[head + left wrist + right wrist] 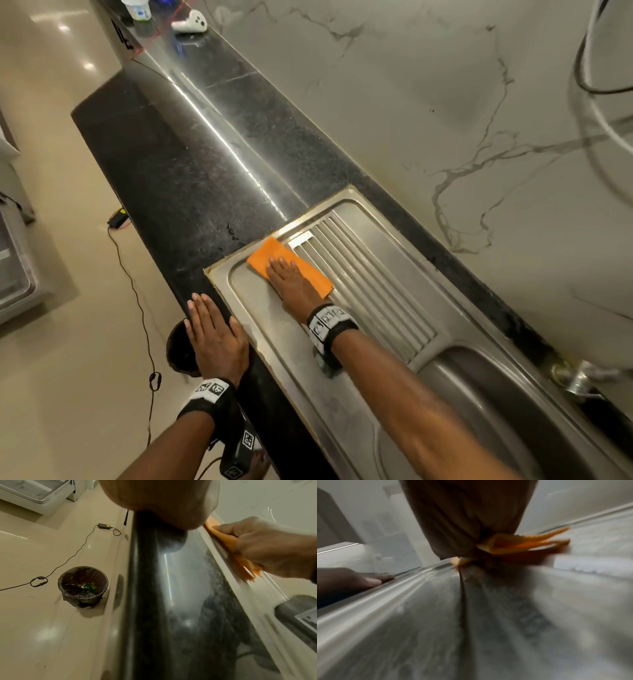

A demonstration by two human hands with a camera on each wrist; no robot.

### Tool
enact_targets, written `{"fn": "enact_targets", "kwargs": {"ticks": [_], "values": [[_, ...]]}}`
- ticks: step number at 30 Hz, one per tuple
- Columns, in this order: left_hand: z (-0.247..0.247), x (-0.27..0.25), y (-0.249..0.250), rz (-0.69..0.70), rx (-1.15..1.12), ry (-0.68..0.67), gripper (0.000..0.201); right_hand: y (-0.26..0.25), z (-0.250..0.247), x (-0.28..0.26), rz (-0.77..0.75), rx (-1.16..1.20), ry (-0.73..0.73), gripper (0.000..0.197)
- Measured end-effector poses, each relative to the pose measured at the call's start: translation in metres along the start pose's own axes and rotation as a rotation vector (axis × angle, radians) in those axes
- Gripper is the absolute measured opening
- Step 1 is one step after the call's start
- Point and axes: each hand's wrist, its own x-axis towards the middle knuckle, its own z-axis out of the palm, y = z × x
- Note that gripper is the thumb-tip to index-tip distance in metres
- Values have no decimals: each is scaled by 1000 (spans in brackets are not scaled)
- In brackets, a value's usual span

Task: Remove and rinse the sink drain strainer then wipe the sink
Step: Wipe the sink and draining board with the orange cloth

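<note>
a: where do we have the cloth [289, 265]?

b: it's on the sink [370, 404], at the far corner of the flat draining side, folded, with one edge touching the first ridges. our right hand [291, 282] lies flat on top of it, fingers straight and close together, pressing it down. in the left wrist view the cloth [228, 540] sticks out from under that hand [267, 547] on both sides.

a: and our left hand [215, 337]?

b: spread flat, palm down, on the counter [178, 164] at the near edge of the sink, holding nothing. from the right wrist view we see its fingers [373, 580] lying just beside the sink's raised rim.

a: the bowl of the sink?

b: it sits on the other side of the ridges from the cloth, with the tap [582, 378] at its back edge. we cannot see the drain or any strainer.

a: anything else near the sink?

b: a lined bin [83, 586] on the floor below the counter, with some green scraps in it, and a cable [135, 291] trailing across the floor.
</note>
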Motion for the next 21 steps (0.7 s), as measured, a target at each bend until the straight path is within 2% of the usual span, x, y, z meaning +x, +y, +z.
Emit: {"fn": "enact_targets", "kwargs": {"ticks": [2,3,6,10,12,14,16,18,21], "values": [[1,2,-2,7,3,10,73,7,-15,-19,-55,103,-26,73],[1,2,-2,3,-6,6,73,14,-25,-28,-19,203,1,72],[1,1,-2,1,-6,1,73,37,-60,-41,281,438,199,75],[0,1,-1,-8,-5,-1,73,67,-101,-17,547,695,538,75],[0,1,-1,-16,-7,-7,72,85,-106,3,680,744,595,68],[0,2,0,-16,-8,0,72,96,-102,23,742,710,612,61],[1,1,-1,-18,-8,0,72,89,-93,39,723,667,564,54],[2,1,-1,-13,-6,9,72,68,-85,47,603,611,529,47],[3,1,-2,-15,-6,12,73,44,-68,52,416,513,438,56]]}}
